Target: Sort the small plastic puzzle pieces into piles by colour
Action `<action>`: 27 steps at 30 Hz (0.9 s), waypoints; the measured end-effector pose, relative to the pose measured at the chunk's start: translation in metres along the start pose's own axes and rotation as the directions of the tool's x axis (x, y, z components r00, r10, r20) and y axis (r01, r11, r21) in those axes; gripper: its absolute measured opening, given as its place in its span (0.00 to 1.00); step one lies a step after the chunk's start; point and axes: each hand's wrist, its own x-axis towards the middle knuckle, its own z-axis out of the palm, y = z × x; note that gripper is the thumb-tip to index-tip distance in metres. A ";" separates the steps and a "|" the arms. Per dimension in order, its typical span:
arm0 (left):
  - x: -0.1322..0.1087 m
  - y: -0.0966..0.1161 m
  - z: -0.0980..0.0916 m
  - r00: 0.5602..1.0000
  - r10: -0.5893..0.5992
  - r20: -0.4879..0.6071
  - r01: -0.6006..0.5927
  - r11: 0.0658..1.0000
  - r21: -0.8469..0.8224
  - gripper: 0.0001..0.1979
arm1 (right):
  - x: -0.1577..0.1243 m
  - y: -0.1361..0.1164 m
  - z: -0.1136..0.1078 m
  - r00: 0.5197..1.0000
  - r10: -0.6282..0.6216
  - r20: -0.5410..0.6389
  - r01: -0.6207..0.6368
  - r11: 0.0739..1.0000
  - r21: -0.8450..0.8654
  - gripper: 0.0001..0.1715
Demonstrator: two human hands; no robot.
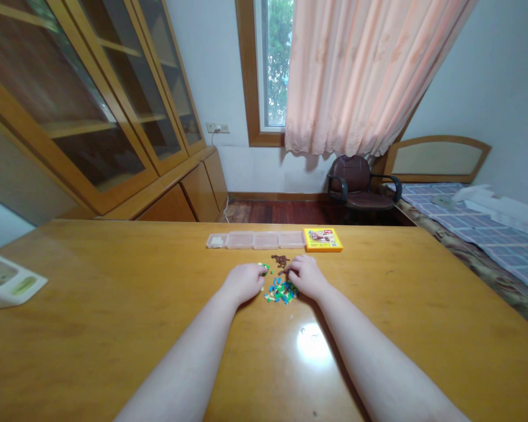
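Note:
Both my hands rest on a wooden table [114, 305] around a small heap of tiny coloured pieces [280, 291] in blue, green and yellow. My left hand [244, 281] lies to the left of the heap with its fingers curled in, some green pieces at its fingertips. My right hand [305, 275] sits at the heap's right, fingertips pinched together near a little cluster of brown pieces [280, 259]. What either pinch holds is too small to make out.
A clear plastic compartment tray [256, 240] lies beyond the hands, with a yellow box [322, 239] at its right end. A white object [6, 284] sits at the table's left edge. A cabinet, an office chair [358, 184] and a bed stand behind.

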 end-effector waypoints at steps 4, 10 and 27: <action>0.000 0.005 0.002 1.000 0.023 0.005 -0.023 1.000 0.008 0.22 | 0.000 -0.001 0.000 0.999 -0.039 0.013 0.039 0.999 0.005 0.12; 0.001 0.009 0.005 0.998 0.052 0.017 -0.052 0.998 0.023 0.22 | -0.001 -0.001 0.002 0.995 -0.096 0.032 0.096 0.995 -0.004 0.14; -0.003 0.011 -0.002 0.999 0.041 -0.008 -0.041 0.999 0.024 0.21 | 0.001 0.000 0.003 0.999 -0.001 -0.036 -0.001 0.999 -0.037 0.16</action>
